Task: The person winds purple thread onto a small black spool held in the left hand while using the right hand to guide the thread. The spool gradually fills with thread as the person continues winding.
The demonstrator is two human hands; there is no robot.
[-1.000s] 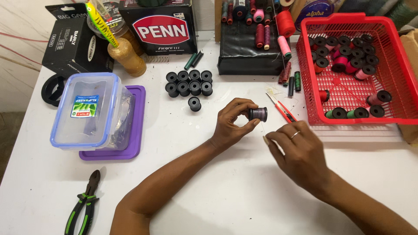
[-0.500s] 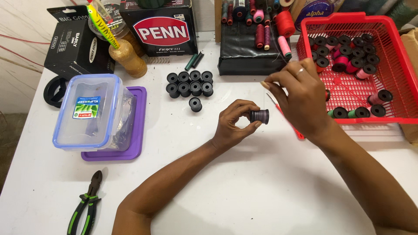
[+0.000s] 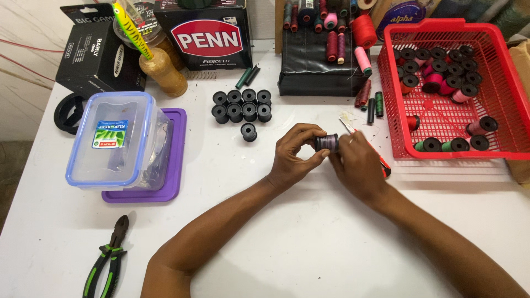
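Spool: the small dark spool (image 3: 328,142) wound with purplish thread sits above the middle of the white bench (image 3: 309,243), raised off the surface between both hands.
Left hand: the left hand (image 3: 295,156) pinches the spool, thumb under and fingers (image 3: 309,134) curled over its left end; the grip looks firm.
Right hand: the right hand (image 3: 359,163) closes against the spool's right end, fingertips pressed to the wound thread; whether it grips a loose strand I cannot tell.
Doing it well: judging by the grip, the spool should be held steady by its ends so the thread face is free, with the strand kept taut.
Nearby: a red-handled cutter (image 3: 369,148) lies partly under the right hand; the red basket (image 3: 505,77) of filled spools stands to the right, a cluster of black spools (image 3: 241,106) far left of the hands.
Further: a clear lidded box (image 3: 113,140) and green-handled pliers (image 3: 105,259) lie at the left.
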